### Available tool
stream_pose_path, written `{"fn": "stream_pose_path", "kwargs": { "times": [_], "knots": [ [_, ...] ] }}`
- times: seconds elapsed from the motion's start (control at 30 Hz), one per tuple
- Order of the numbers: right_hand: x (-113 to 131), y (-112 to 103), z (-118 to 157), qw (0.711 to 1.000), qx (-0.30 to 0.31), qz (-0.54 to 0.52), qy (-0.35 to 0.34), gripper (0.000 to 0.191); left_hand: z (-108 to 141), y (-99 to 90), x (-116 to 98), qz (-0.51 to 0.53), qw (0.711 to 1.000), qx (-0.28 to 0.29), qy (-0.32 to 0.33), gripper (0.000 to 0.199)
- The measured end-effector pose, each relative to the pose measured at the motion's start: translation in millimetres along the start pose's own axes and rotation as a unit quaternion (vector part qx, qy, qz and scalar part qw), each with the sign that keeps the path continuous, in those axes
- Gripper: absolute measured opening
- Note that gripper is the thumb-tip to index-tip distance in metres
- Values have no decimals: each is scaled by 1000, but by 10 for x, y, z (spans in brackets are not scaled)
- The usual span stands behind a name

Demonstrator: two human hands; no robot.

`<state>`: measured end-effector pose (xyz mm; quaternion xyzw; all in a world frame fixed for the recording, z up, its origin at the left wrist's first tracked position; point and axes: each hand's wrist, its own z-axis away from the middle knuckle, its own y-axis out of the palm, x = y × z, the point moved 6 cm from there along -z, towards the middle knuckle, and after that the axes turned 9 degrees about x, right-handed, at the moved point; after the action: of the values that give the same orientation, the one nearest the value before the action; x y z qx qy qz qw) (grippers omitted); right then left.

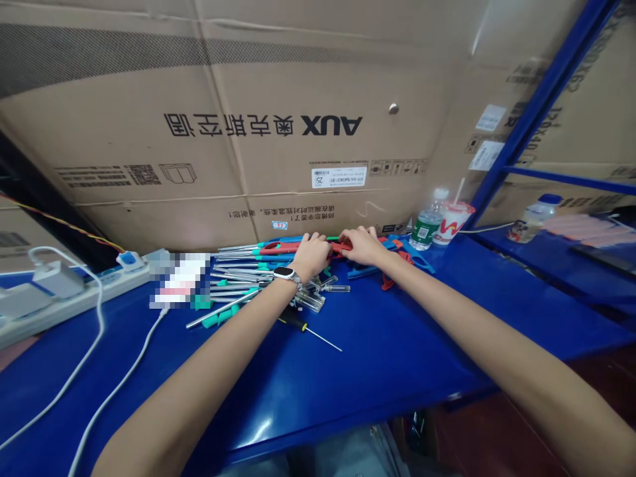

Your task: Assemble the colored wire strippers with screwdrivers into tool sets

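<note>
My left hand [312, 255], with a watch on its wrist, is closed over red plastic parts in the pile at the back of the blue table. Close beside it on the right, my right hand [362, 245] has its fingers wrapped round a red plastic piece [342, 246]. Metal rods [233, 268] with green ends lie left of my left hand. Below it are clear plastic handles [311, 301] and a screwdriver [320, 336] with a yellow and black handle. Blue and red plastic parts [417, 258] spread to the right of my right hand.
An upright cardboard sheet [278, 79] stands behind the blue table [318, 391]. A water bottle [426, 222] and a cup with a straw [452, 222] stand at the right. At the left lie a power strip [64, 291], white cables and a blurred-out flat object [181, 279].
</note>
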<state>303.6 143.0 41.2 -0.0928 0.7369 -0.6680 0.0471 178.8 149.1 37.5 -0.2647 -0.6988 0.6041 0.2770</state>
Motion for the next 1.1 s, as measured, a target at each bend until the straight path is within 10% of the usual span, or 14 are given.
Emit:
{"fn": "stream_pose_path", "kwargs": {
  "times": [0.47, 0.73, 1.1],
  "knots": [
    [-173, -360, 285, 995, -85, -59, -19, 28, 171, -301, -46, -18, 998, -51, 45, 11],
    [-164, -207, 719, 925, -160, -341, -43, 27, 967, -439, 217, 109, 985, -105, 85, 6],
    [550, 55, 617, 907, -101, -399, -94, 25, 1875, -282, 602, 273, 939, -192, 86, 8]
  ]
}}
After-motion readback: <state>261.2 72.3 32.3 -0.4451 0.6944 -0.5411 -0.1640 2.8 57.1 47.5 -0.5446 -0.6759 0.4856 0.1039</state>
